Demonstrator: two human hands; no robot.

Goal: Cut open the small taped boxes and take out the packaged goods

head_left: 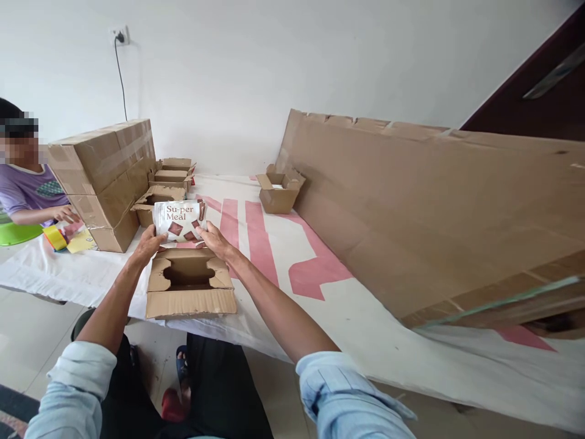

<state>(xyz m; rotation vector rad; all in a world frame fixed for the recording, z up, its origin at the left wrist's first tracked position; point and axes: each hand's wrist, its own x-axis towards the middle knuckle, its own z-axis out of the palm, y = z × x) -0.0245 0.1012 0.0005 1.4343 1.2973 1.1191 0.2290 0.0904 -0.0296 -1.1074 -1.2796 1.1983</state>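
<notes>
Between my two hands I hold a white food pouch (180, 221) printed "Su-per Meal" with brown pictures on it. My left hand (150, 241) grips its left edge, and my right hand (214, 239) pinches its lower right edge. Just below the pouch, an open cardboard box (192, 303) stands at the table's near edge, with a wavy-edged opening in its top. The inside of this box looks dark, and its bottom cannot be made out.
Several small open boxes (158, 195) line up behind, beside a stack of taped cartons (103, 183). Another open box (278, 198) stands near a very large carton (434, 213) on the right. At far left a person (34, 189) sits by a yellow tape roll (55, 238).
</notes>
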